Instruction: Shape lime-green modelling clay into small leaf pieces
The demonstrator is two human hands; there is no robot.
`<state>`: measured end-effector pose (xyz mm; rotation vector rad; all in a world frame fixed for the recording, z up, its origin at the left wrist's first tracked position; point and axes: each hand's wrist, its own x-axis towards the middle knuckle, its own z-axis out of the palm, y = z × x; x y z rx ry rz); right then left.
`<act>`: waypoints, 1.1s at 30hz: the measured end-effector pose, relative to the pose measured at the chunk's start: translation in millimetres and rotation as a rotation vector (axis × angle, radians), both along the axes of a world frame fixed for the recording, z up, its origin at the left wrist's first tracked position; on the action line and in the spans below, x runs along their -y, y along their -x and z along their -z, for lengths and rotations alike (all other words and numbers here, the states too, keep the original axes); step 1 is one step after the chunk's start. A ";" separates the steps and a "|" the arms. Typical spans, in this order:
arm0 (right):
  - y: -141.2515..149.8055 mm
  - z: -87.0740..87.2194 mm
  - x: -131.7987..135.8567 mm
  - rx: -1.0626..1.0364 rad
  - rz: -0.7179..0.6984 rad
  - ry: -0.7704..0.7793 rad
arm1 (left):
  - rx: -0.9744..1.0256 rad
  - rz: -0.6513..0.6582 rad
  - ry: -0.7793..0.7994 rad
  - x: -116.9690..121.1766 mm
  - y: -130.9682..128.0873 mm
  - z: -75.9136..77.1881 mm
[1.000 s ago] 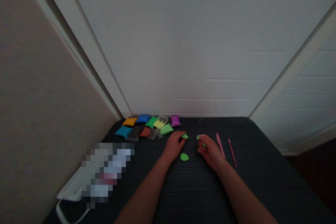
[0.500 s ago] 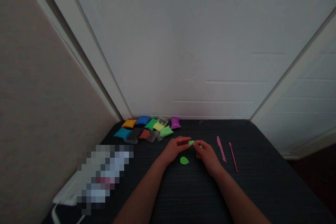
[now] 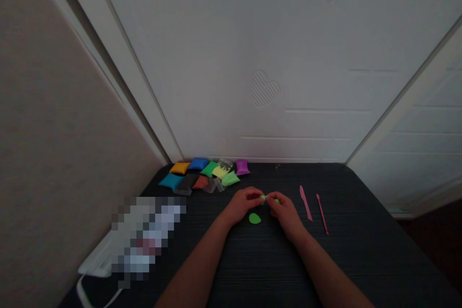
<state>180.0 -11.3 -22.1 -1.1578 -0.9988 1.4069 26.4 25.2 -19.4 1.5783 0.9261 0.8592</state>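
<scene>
Between the fingertips of both hands is a small lump of light green modelling clay (image 3: 263, 198), mostly covered by the fingers. My left hand (image 3: 247, 203) pinches it from the left. From the other side my right hand (image 3: 282, 206) grips it, and a bit of green also shows behind those fingers. On the table just below the hands lies a flat green teardrop of clay (image 3: 254, 218), touched by neither hand. A pink plastic knife (image 3: 306, 203) and a thin pink modelling stick (image 3: 322, 214) lie to the right of my right hand.
Several coloured clay packets (image 3: 199, 163) lie in a group at the table's back left, with a purple one (image 3: 242, 167) at their right end. A blurred-out object (image 3: 144, 240) and a white cord (image 3: 82, 291) occupy the left side. A white panel (image 3: 216, 57) rises behind the dark table (image 3: 260, 274).
The fingers have closed further over the clay lump, so less of it shows between the hands. The whole view has shifted slightly.
</scene>
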 end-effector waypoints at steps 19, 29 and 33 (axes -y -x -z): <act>-11.7 -6.7 -4.8 -0.644 -0.028 0.068 | -0.223 -0.283 -0.281 -7.2 3.0 17.7; -14.9 -10.7 -2.6 -0.703 -0.055 0.106 | -0.442 -0.278 -0.482 -3.4 -1.4 15.1; -13.0 -12.7 -0.2 -0.695 -0.073 0.092 | -0.526 -0.270 -0.547 -1.3 -5.3 14.4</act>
